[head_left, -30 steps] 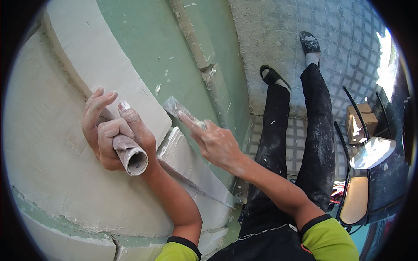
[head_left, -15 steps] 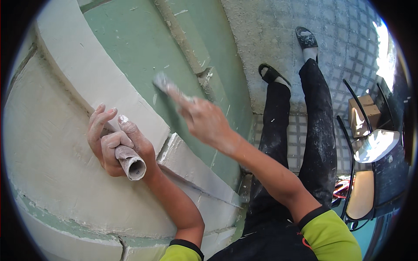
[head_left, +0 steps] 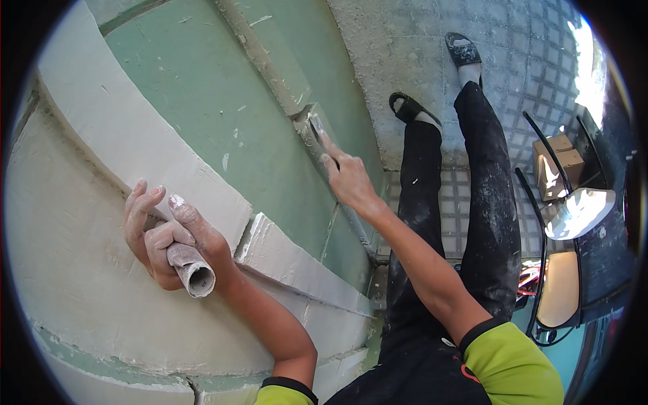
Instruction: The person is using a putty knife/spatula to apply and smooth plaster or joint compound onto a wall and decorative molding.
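Observation:
My left hand [head_left: 214, 244] is closed round a pale, dust-coated rolled tube [head_left: 192, 268], its hollow end toward me. It rests near the edge of a smooth white raised band [head_left: 145, 135] on the wall. My right hand [head_left: 354, 182] grips a small, narrow hand tool [head_left: 316, 127] with a flat whitish tip. The tip is at a rough, chipped groove [head_left: 307, 138] at the end of a raised strip [head_left: 260, 61] on the green wall [head_left: 182, 74]. Most of the tool's handle is hidden in my fingers. White dust covers both hands.
A broken white molding piece [head_left: 290, 260] runs along the wall below the green area. My slippered feet [head_left: 412, 108] stand on the tiled floor [head_left: 513, 74]. At the right are a black-framed chair [head_left: 540, 216] and a cardboard box [head_left: 560, 162].
My right hand has moved right with the tool, from the green wall's middle to the chipped groove. My left hand keeps its grip on the tube. The whole view has shifted slightly.

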Available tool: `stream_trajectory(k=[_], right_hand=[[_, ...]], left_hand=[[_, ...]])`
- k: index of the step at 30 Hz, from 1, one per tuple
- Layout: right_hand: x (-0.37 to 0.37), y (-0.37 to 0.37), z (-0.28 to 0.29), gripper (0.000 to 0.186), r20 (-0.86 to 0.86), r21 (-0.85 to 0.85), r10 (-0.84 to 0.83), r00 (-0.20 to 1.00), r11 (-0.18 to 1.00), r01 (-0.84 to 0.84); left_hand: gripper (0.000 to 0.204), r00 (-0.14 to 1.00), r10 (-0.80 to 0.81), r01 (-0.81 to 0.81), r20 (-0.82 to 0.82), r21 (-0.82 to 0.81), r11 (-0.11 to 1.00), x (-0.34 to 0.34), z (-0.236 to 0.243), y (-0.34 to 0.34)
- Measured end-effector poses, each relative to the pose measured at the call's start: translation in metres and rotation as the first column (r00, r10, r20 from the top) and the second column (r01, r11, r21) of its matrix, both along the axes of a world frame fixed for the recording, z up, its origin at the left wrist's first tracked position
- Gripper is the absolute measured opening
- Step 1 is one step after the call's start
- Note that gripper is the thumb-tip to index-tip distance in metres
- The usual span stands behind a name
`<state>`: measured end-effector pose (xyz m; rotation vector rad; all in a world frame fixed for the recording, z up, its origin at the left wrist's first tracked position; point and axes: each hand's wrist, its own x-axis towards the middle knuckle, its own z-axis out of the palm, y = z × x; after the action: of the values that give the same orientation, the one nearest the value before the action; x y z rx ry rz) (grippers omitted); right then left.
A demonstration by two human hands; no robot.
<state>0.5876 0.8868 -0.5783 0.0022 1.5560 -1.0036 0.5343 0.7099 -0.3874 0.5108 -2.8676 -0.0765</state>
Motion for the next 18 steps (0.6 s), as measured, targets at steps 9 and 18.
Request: stream_trajectory(k=[9, 18], right_hand=[[0.013, 0.018, 0.011, 0.053, -0.123, -0.059, 0.092, 0.988, 0.993, -0.100], [0.041, 0.035, 0.031, 0.069, -0.495, 0.178, 0.388, 0.778, 0.921, -0.346]], left_hand=[[0.030, 0.999, -0.043, 0.043, -0.009, -0.004, 0.999, 0.001, 0.002, -0.001], [0.032, 1.000, -0.018, 0.017, -0.015, -0.015, 1.000, 0.000, 0.000, 0.000]])
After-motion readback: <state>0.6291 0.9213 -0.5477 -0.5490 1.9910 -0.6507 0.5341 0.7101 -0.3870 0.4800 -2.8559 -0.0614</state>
